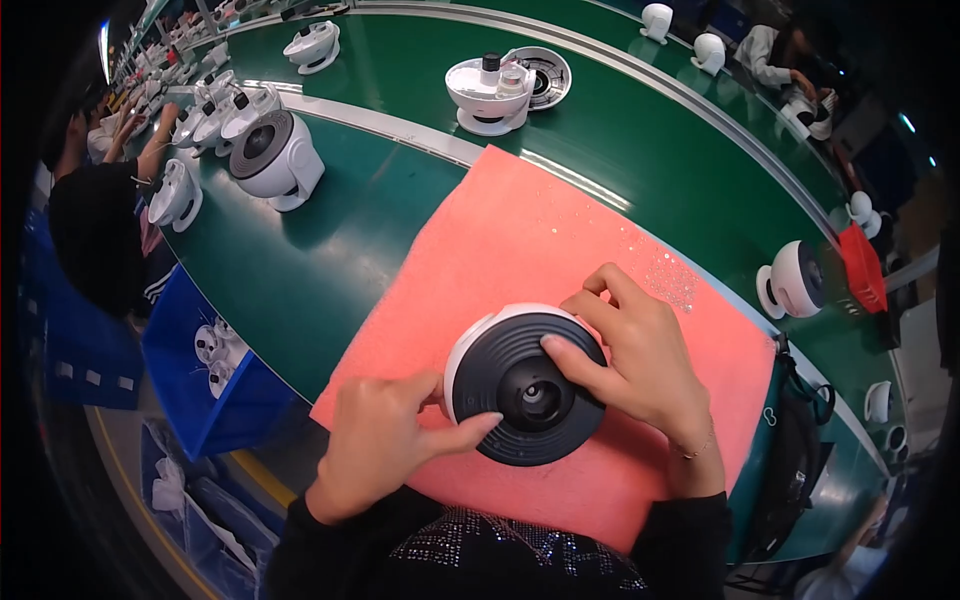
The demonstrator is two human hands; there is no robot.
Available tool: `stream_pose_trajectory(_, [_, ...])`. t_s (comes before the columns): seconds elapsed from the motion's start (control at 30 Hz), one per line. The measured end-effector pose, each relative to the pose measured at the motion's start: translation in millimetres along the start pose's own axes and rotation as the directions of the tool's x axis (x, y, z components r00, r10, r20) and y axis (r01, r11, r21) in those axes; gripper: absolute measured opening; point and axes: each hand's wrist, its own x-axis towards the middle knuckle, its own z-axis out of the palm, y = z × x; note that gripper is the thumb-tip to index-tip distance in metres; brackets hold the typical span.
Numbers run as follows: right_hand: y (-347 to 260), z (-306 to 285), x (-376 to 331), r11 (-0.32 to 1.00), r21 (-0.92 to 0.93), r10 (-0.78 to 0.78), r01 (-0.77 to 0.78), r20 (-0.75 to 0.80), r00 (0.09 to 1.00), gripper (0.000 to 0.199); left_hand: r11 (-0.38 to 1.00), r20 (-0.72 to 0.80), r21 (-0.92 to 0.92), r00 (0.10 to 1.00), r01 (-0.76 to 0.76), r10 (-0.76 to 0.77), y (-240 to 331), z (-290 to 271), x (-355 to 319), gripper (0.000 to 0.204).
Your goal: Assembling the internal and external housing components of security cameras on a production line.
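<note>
Between my two hands is a round white device with a dark grey ringed face and a lens (532,393) in its middle. The face is turned up toward me, over a pink cloth (480,240). My left hand (385,435) grips the left rim, thumb on the dark face and fingers at the white side. On the upper right, my right hand (635,355) holds the rim, its thumb lying across the rings. Some fingertips are hidden behind the housing. Small shiny specks (670,280) dot the cloth to the right.
A similar device (275,155) stands on the green bench at left, beside several open white shells (235,110). An opened one (490,95) sits on the far belt. A blue bin (215,370) is at lower left, a black bag (785,470) at right. Other people (95,220) work nearby.
</note>
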Motion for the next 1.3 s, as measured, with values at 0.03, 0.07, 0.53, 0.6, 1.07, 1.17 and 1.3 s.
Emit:
stream_pose_trajectory(0.03, [1,1,1,1.000,-0.002,0.002,-0.002,0.005,1.000,0.032,0.997,0.058,0.080,0.998,-0.011,0.006,0,-4,4,0.033])
stream_pose_trajectory(0.07, [2,2,2,0.999,-0.045,0.032,-0.031,0.021,0.999,0.033,0.997,0.060,0.075,0.998,-0.009,0.004,-1,-6,7,0.033])
stream_pose_trajectory(0.53, [5,10,21,0.998,0.027,0.056,-0.060,0.123,0.991,0.045,0.995,0.173,0.098,0.985,-0.006,-0.011,-4,-15,10,0.044])
stream_pose_trajectory(0.6, [3,11,24,0.995,0.048,0.077,-0.083,0.112,0.991,0.041,0.997,0.183,0.073,0.982,0.028,-0.041,-4,-18,13,0.044])
stream_pose_trajectory(1.07, [-13,13,26,0.994,-0.031,-0.112,0.109,-0.164,0.980,0.035,0.985,0.281,0.023,0.944,0.172,-0.171,-10,-35,22,0.046])
stream_pose_trajectory(1.17, [-28,0,21,0.925,0.057,-0.379,0.377,0.034,0.925,0.040,0.987,0.267,0.021,0.951,0.158,-0.158,-11,-36,20,0.046])
stream_pose_trajectory(1.3, [-30,-1,16,0.874,0.253,-0.465,0.414,0.193,0.864,0.027,0.989,0.262,0.049,0.953,0.143,-0.151,-12,-39,20,0.046])
